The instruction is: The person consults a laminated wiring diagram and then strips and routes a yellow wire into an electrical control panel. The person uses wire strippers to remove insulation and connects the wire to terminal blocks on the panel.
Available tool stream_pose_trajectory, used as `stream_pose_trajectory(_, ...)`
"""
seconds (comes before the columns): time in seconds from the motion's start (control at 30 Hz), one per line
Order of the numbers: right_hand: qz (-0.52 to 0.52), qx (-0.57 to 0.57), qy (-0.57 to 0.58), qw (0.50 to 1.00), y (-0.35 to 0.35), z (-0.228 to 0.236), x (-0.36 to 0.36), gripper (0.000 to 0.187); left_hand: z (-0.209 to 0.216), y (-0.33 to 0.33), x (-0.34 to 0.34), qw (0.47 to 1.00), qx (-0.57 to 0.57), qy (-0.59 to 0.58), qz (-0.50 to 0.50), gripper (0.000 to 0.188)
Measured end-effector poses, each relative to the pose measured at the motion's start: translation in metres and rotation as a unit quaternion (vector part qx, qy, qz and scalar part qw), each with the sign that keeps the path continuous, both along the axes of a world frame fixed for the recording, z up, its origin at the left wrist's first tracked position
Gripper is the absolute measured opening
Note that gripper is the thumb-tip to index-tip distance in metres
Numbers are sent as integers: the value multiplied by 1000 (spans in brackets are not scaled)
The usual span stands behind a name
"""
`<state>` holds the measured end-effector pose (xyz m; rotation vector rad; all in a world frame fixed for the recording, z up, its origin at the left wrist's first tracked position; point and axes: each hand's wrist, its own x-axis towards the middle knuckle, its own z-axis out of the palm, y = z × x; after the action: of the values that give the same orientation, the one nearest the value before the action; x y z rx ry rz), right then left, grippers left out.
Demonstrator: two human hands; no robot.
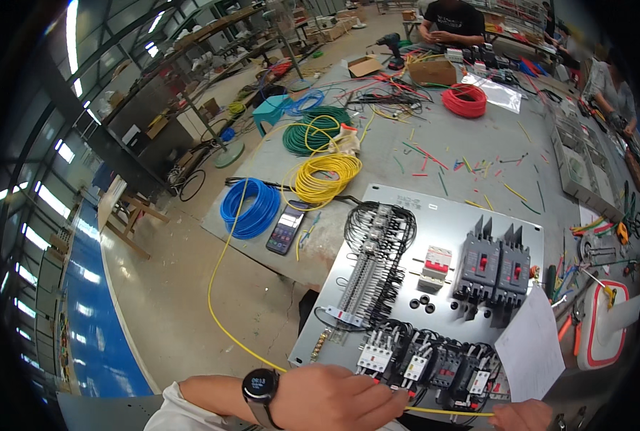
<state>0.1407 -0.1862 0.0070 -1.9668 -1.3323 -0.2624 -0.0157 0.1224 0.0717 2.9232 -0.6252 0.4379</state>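
A yellow wire (pixel 216 309) runs down from the coils on the left, passes under my left hand (pixel 334 397) and stretches on toward the right. My left hand, with a black watch on its wrist, is curled over the wire at the panel's near edge. Small red bits show by its fingers; I cannot make out what they belong to. Farther right, the fingers of my right hand (pixel 522 415) close on the same wire, partly cut off by the lower edge. Just beyond both hands is a metal mounting panel (pixel 424 215) with a row of contactors (pixel 377 357), black breakers (pixel 483 266) and a small white breaker (pixel 435 263).
Blue (pixel 250 208), yellow (pixel 327 177), green (pixel 313 131) and red (pixel 465 100) wire coils lie on the grey table. A phone (pixel 287 228) is beside the blue coil. A paper sheet (pixel 531 348) overlaps the panel's right side. Tools lie farther right; people work across the table.
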Motion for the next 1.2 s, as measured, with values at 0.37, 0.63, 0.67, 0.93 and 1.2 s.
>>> stream_pose_trajectory(0.37, -117, -117, -56, 985, -77, -1, 20, 15, -9, 68, -18, 999, -26, 24, -1, 28)
stream_pose_trajectory(0.63, -302, -152, 110, 935, -128, -22, 24, 15, -19, 139, -15, 993, -31, 71, 86, 14)
stream_pose_trajectory(0.67, -303, -146, 115, 935, -132, -26, 27, 15, -22, 150, -13, 995, -32, 50, 86, 15)
stream_pose_trajectory(0.93, -360, -113, 139, 916, -199, -88, 65, 20, -35, 237, -1, 984, 61, -13, 170, 16)
stream_pose_trajectory(1.2, -302, -50, 168, 937, -146, -62, 42, 13, -16, 206, 35, 983, 18, -39, 180, 15)
